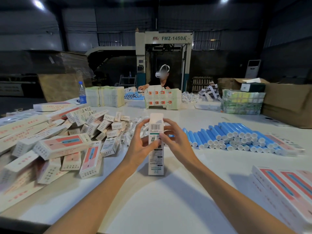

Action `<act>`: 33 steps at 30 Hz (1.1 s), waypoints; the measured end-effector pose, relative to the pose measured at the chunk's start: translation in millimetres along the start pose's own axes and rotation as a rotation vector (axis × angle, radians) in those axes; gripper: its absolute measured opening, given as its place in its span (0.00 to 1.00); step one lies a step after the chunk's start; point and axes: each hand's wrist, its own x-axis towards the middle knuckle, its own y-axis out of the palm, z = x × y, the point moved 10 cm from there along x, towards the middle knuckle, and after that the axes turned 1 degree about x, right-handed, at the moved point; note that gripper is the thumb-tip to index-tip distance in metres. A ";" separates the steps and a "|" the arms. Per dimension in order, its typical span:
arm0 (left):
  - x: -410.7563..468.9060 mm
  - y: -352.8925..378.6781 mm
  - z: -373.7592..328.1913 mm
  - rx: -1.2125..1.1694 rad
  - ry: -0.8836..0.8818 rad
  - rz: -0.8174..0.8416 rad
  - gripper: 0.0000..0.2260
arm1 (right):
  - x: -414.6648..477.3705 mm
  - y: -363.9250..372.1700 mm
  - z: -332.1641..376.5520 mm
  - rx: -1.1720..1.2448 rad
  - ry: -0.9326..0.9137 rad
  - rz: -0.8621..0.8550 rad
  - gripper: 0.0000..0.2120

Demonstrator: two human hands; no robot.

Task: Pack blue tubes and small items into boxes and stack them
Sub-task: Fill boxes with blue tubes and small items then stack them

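A tall white carton (156,159) with a barcode stands upright on the white table (152,200), its top flap open and pointing up. My left hand (141,146) grips its left side near the top, and my right hand (175,141) holds the right side with the thumb on the front face. A stack of blue tubes (236,137) with white caps lies to the right. Small white boxes (104,125) are piled to the left behind a heap of packed long cartons (55,147). Clear bagged small items (133,125) lie just behind my left hand.
Flat long cartons (287,188) are stacked at the near right. A person wearing a headset (162,76) works across the table behind folded cartons (162,98). A water bottle (82,92), bundled flat cartons (104,96) and a brown cardboard box (287,102) stand at the far side.
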 end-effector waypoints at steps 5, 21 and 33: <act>2.2 0.4 -4.5 0.074 0.050 0.025 0.30 | -1.2 0.0 0.0 0.031 -0.002 0.019 0.19; 3.0 -3.5 -15.7 0.243 0.100 0.005 0.27 | 38.1 -15.8 21.8 0.029 0.037 0.013 0.11; 2.9 -2.3 -9.8 0.254 0.058 0.017 0.28 | 38.9 -24.0 28.2 -0.194 -0.153 0.038 0.04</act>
